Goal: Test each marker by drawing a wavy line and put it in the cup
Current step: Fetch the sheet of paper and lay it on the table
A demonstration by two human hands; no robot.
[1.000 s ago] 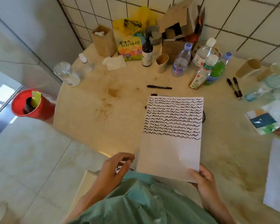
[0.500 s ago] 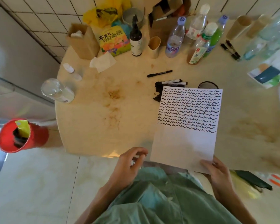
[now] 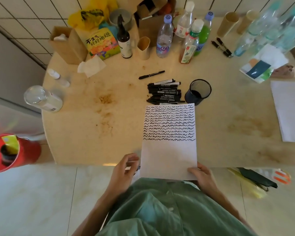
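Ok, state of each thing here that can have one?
Paper sheet: upper half filled with wavy lines, lower half blank.
Marker pile: lying on the table, capped.
Single marker: lying apart, capped.
Mesh cup: upright, contents unclear.
Right hand: holds the sheet's near corner.
Left hand: curled, grip unclear.

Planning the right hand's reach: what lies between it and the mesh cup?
In the head view, the sheet of paper with wavy lines lies along most of the way from the right hand to the mesh cup; otherwise bare table.
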